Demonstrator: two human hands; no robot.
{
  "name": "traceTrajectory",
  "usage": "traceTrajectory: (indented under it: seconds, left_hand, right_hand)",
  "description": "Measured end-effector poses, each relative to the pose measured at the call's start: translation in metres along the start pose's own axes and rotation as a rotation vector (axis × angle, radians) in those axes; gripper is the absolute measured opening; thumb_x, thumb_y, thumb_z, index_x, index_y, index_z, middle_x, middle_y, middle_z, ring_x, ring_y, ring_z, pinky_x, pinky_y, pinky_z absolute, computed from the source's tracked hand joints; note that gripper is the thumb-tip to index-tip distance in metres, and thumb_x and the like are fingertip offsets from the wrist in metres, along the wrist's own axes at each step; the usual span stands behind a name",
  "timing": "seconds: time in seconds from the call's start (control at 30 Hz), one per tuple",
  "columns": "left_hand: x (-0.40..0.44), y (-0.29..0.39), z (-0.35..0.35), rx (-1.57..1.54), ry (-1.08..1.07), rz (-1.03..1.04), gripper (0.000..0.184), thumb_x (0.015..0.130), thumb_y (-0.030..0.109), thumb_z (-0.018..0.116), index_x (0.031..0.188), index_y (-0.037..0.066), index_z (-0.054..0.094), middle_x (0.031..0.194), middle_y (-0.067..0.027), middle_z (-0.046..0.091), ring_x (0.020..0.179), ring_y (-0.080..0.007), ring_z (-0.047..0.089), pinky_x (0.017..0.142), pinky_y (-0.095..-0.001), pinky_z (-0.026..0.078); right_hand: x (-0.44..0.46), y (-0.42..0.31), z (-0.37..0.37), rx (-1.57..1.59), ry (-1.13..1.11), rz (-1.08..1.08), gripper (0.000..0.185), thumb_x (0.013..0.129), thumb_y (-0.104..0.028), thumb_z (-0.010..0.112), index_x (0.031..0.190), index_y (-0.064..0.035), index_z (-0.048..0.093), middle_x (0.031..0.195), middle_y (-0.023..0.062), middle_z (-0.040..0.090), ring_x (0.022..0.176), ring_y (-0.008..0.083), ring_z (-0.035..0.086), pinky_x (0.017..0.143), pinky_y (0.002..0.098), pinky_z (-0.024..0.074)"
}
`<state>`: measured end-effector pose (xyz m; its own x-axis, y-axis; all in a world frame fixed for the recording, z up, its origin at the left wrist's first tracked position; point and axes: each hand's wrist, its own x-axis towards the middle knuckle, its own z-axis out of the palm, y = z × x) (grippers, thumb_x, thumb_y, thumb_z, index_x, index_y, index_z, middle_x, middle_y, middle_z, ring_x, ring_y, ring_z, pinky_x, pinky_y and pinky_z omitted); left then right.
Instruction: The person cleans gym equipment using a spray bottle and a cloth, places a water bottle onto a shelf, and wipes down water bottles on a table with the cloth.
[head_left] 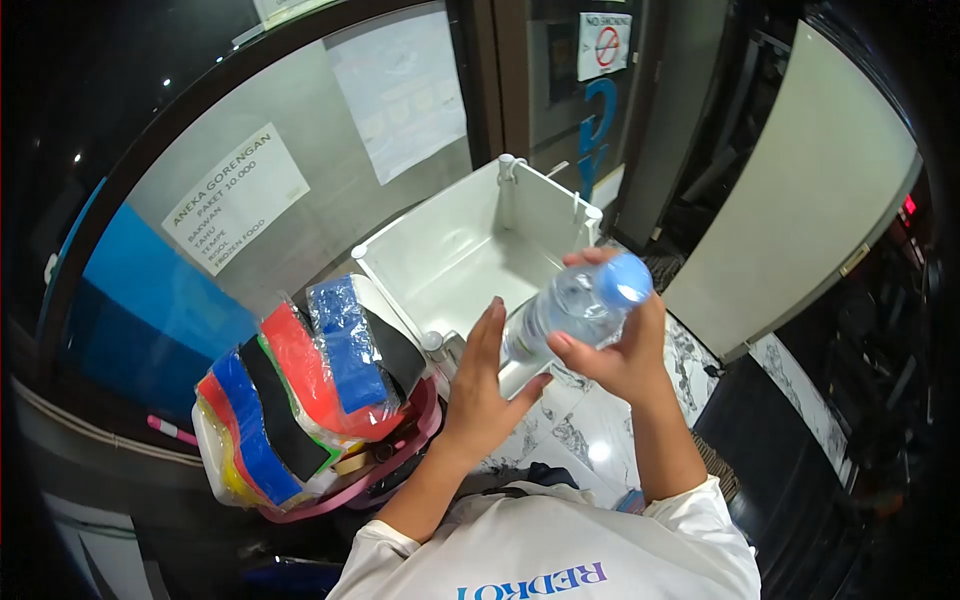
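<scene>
While the right hand [635,350] holds a clear bottle [570,308], the left hand [475,405] is open beside its base.

Bottle tilted, blue cap [625,279] toward 1 o'clock, seen over the near side of the white bin [450,245]; right thumb on the near side, fingers partly hidden behind. Left thumb spread wide from the fingers; contact with the bottle: cannot tell. From the bottle: bin interior at 10 o'clock, wrapped coloured packs [350,345] and pink basket [430,425] at 8, pale panel [800,200] at 2.
</scene>
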<state>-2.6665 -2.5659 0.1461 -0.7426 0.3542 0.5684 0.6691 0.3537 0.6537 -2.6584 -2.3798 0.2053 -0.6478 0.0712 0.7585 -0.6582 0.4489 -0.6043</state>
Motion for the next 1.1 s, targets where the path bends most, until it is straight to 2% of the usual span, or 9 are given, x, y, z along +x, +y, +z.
traceTrajectory:
  seconds: [0.1, 0.13, 0.17, 0.33, 0.47, 0.6, 0.9, 0.97, 1.1]
  left_hand:
    - [-0.005, -0.01, -0.008, 0.046, 0.045, 0.025, 0.088, 0.077, 0.013, 0.08, 0.149, 0.003, 0.03, 0.147, -0.0218, 0.04, 0.133, -0.0366, 0.045, 0.107, -0.0433, 0.04]
    - [-0.011, -0.013, -0.009, 0.038, 0.052, 0.021, 0.083, 0.079, 0.014, 0.078, 0.147, 0.001, 0.033, 0.145, -0.0231, 0.042, 0.132, -0.0371, 0.046, 0.105, -0.043, 0.042]
    - [-0.016, -0.012, -0.01, 0.056, 0.063, 0.012, 0.083, 0.079, 0.014, 0.078, 0.147, 0.001, 0.033, 0.145, -0.0231, 0.042, 0.132, -0.0371, 0.046, 0.105, -0.043, 0.042]
    - [-0.042, -0.015, -0.009, 0.096, 0.049, -0.166, 0.076, 0.081, 0.015, 0.077, 0.146, 0.003, 0.039, 0.146, -0.0204, 0.043, 0.132, -0.0341, 0.047, 0.104, -0.0421, 0.044]
    - [-0.056, -0.014, -0.011, 0.03, 0.132, -0.302, 0.073, 0.081, 0.017, 0.077, 0.144, 0.003, 0.042, 0.145, -0.0193, 0.045, 0.133, -0.0339, 0.046, 0.106, -0.0426, 0.042]
    - [-0.064, -0.009, -0.02, 0.155, 0.152, -0.268, 0.067, 0.083, 0.02, 0.075, 0.14, 0.002, 0.045, 0.144, -0.021, 0.047, 0.131, -0.0382, 0.047, 0.108, -0.0441, 0.039]
    - [-0.076, -0.008, -0.019, 0.137, 0.168, -0.303, 0.054, 0.083, 0.02, 0.073, 0.131, -0.001, 0.056, 0.141, -0.0199, 0.05, 0.128, -0.0348, 0.051, 0.105, -0.0423, 0.043]
    - [-0.077, -0.012, -0.017, 0.114, 0.172, -0.298, 0.052, 0.084, 0.019, 0.072, 0.129, 0.0, 0.057, 0.141, -0.0192, 0.05, 0.127, -0.034, 0.052, 0.101, -0.0416, 0.047]
    - [-0.078, -0.015, -0.017, 0.119, 0.177, -0.277, 0.047, 0.085, 0.017, 0.07, 0.128, 0.0, 0.058, 0.141, -0.0175, 0.051, 0.126, -0.0305, 0.053, 0.099, -0.0386, 0.05]
  right_hand:
    - [0.029, 0.023, 0.024, -0.06, -0.074, -0.011, 0.065, 0.07, -0.03, 0.086, 0.12, -0.002, 0.056, 0.109, 0.0162, 0.066, 0.097, 0.0291, 0.068, 0.083, 0.0363, 0.0533]
    - [0.036, 0.029, 0.036, -0.054, -0.112, 0.018, 0.064, 0.071, -0.025, 0.086, 0.122, -0.0001, 0.056, 0.11, 0.014, 0.066, 0.1, 0.0238, 0.066, 0.088, 0.034, 0.0501]
    - [0.044, 0.038, 0.049, -0.034, -0.121, 0.011, 0.064, 0.071, -0.025, 0.086, 0.122, -0.0001, 0.056, 0.11, 0.014, 0.066, 0.1, 0.0238, 0.066, 0.088, 0.034, 0.0501]
    - [0.066, 0.079, 0.119, 0.017, -0.252, 0.02, 0.063, 0.075, -0.031, 0.082, 0.123, 0.0004, 0.055, 0.11, 0.0188, 0.065, 0.102, 0.0337, 0.065, 0.087, 0.0389, 0.0511]
    - [0.068, 0.098, 0.16, 0.072, -0.367, 0.045, 0.064, 0.078, -0.033, 0.079, 0.126, 0.0001, 0.052, 0.113, 0.0192, 0.064, 0.104, 0.0336, 0.065, 0.088, 0.0392, 0.051]
    - [0.06, 0.112, 0.19, 0.135, -0.477, 0.107, 0.067, 0.081, -0.037, 0.074, 0.13, 0.0002, 0.047, 0.122, 0.0219, 0.058, 0.112, 0.0381, 0.059, 0.094, 0.043, 0.0476]
    - [0.06, 0.143, 0.218, 0.15, -0.502, 0.073, 0.079, 0.082, -0.042, 0.074, 0.141, -0.0017, 0.041, 0.127, 0.0224, 0.055, 0.121, 0.0373, 0.052, 0.101, 0.0433, 0.043]
    - [0.062, 0.144, 0.214, 0.149, -0.527, 0.081, 0.073, 0.082, -0.039, 0.075, 0.136, 0.0004, 0.045, 0.13, 0.0228, 0.055, 0.122, 0.035, 0.054, 0.103, 0.0412, 0.0419]
    - [0.056, 0.147, 0.205, 0.192, -0.607, 0.207, 0.079, 0.083, -0.042, 0.074, 0.141, -0.0033, 0.038, 0.125, 0.0224, 0.061, 0.115, 0.0362, 0.061, 0.097, 0.0424, 0.0476]
